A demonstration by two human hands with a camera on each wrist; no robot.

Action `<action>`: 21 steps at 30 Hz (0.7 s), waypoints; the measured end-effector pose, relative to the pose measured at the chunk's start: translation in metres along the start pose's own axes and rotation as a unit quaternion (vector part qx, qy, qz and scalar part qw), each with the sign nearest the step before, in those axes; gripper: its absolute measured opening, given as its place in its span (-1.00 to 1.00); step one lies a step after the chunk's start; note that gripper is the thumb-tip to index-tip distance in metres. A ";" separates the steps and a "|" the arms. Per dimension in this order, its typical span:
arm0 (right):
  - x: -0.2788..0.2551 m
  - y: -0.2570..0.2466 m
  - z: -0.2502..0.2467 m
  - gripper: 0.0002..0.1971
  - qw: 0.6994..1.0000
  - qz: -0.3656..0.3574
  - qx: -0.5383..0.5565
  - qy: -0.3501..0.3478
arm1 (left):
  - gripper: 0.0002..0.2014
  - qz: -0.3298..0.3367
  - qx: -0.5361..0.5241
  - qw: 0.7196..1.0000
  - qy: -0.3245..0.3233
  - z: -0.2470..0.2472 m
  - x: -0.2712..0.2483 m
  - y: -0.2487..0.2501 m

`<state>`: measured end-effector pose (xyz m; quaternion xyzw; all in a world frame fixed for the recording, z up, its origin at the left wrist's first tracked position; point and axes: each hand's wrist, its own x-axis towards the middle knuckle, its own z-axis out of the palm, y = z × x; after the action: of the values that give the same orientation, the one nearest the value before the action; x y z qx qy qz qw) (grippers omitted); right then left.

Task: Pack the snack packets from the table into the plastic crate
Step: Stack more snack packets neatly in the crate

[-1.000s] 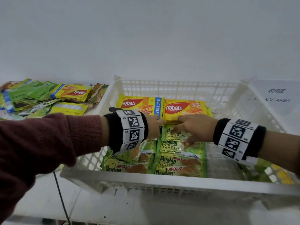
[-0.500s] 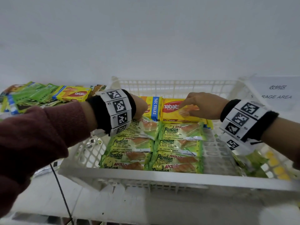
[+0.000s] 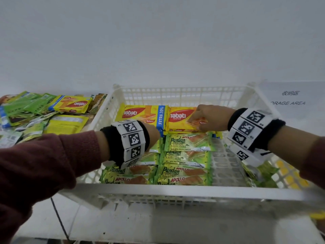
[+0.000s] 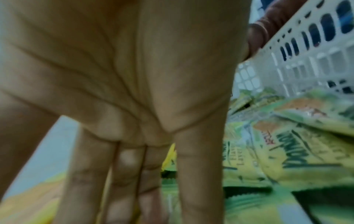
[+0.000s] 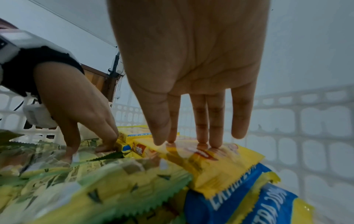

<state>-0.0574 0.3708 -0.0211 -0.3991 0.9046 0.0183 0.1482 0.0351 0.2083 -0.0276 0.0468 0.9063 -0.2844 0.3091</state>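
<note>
A white plastic crate (image 3: 175, 191) holds two yellow nabati wafer packets (image 3: 140, 114) (image 3: 177, 118) at the back. Rows of green pandan cake packets (image 3: 186, 143) fill the space in front of them. My right hand (image 3: 202, 118) rests with straight fingers on top of the right nabati packet (image 5: 210, 163); its fingertips (image 5: 214, 144) touch the wrapper. My left hand (image 3: 153, 132) reaches into the crate, fingers extended (image 4: 134, 174). Seen from the right wrist, the left hand (image 5: 107, 144) touches the seam where the left nabati packet meets the pandan packets. Neither hand holds anything.
A pile of green and yellow snack packets (image 3: 35, 117) lies on the table left of the crate. More packets (image 3: 263, 175) lie outside its right wall. The crate floor (image 3: 226, 164) is bare on the right. A storage area sign (image 3: 290, 97) hangs behind.
Both hands have moved from the middle pandan packets toward the back of the crate. The right hand now lies on the right nabati packet, and the left hand has come down at the nabati's front edge.
</note>
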 end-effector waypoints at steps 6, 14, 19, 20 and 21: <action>-0.015 0.003 -0.030 -0.53 1.000 0.022 0.007 -0.017 | -0.66 0.006 -0.018 0.999 0.028 -0.030 -0.011 -0.004; -0.042 0.015 -0.060 -0.62 0.977 0.180 0.026 -0.116 | -0.65 0.236 -0.193 0.925 0.226 -0.101 0.004 0.050; -0.065 0.026 -0.067 -0.62 0.960 0.252 0.057 -0.110 | -0.33 0.346 -0.146 0.909 0.183 -0.107 0.018 0.092; -0.069 0.028 -0.067 -0.63 0.957 0.262 0.051 -0.109 | -0.26 0.360 -0.120 0.908 0.175 -0.108 0.022 0.101; -0.074 0.029 -0.067 -0.64 0.954 0.273 0.049 -0.113 | -0.21 0.369 -0.092 0.910 0.166 -0.109 0.025 0.108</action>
<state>-0.0487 0.4333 0.0617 -0.1248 0.9562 0.0588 0.2583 -0.0148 0.3555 -0.0249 0.3956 0.8849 -0.0537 0.2399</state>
